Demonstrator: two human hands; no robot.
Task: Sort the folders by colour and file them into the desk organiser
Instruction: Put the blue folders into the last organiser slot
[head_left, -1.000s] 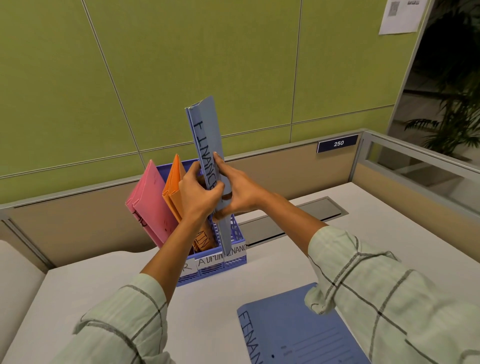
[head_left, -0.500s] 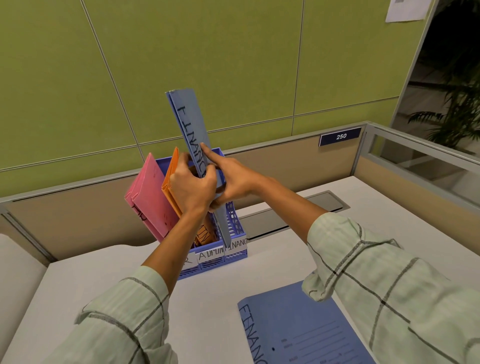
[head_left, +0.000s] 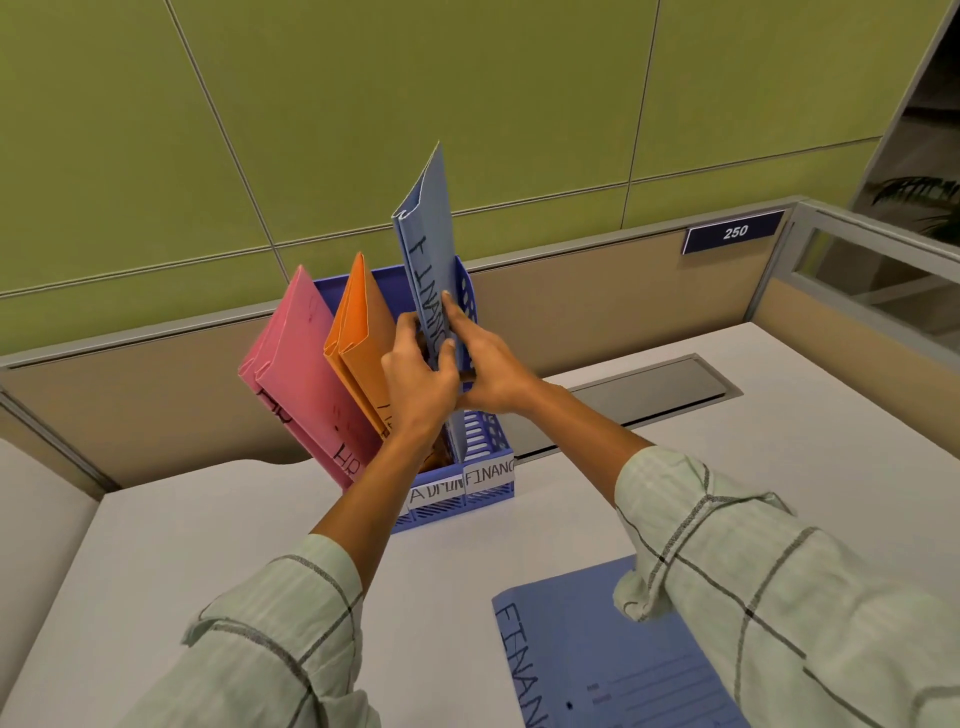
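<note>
A blue folder (head_left: 428, 244) marked FINANCE stands nearly upright in the right slot of the blue desk organiser (head_left: 485, 470). My left hand (head_left: 415, 382) grips its left face and my right hand (head_left: 480, 364) presses its right face and spine. Pink folders (head_left: 301, 374) lean out of the left slot, and orange folders (head_left: 363, 343) lean in the middle slot. Paper labels reading ADMIN and FINANCE are stuck to the organiser's front. A second blue FINANCE folder (head_left: 576, 649) lies flat on the desk at the bottom right, partly under my right sleeve.
The white desk (head_left: 208, 545) ends at a beige partition (head_left: 130, 395) below a green wall. A grey cable hatch (head_left: 634, 400) sits to the right of the organiser. A glass divider (head_left: 872, 280) bounds the right side, beside a sign reading 250.
The blue folder has swung from leaning left toward upright and sunk lower into the right slot. Both hands stayed on it and moved down with it.
</note>
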